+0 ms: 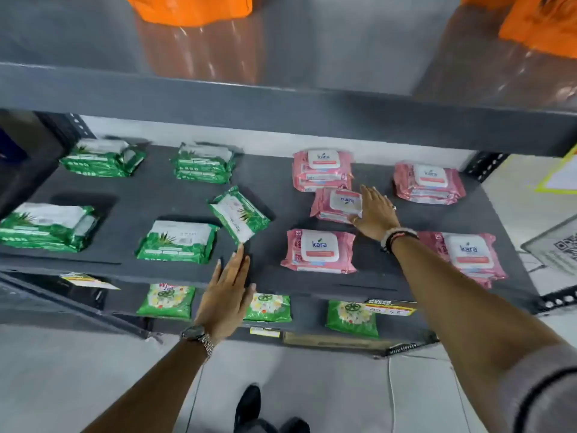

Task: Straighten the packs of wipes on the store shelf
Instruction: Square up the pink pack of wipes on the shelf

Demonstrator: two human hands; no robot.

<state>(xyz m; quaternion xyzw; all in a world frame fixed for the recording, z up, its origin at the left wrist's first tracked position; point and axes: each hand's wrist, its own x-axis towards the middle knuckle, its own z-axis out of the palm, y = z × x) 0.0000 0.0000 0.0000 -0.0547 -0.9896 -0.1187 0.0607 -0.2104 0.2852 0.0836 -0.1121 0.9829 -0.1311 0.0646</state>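
Observation:
Green and pink packs of wipes lie on a dark grey shelf [131,195]. One green pack [239,214] sits skewed in the middle, and my left hand [226,295] is flat and open just below it, fingertips at its near corner. A pink pack [338,204] lies turned around, off its row. My right hand [376,214] rests open against its right edge. Neat green stacks [178,242] [46,226] [203,162] [103,157] fill the left. Pink stacks [320,251] [323,168] [429,182] [468,254] fill the right.
The grey shelf above [281,101] overhangs and carries orange bags [190,7]. The shelf below holds green packets [167,301] and price labels [393,307]. Perforated uprights [485,165] stand at the corners. My shoe [248,404] is on the pale floor.

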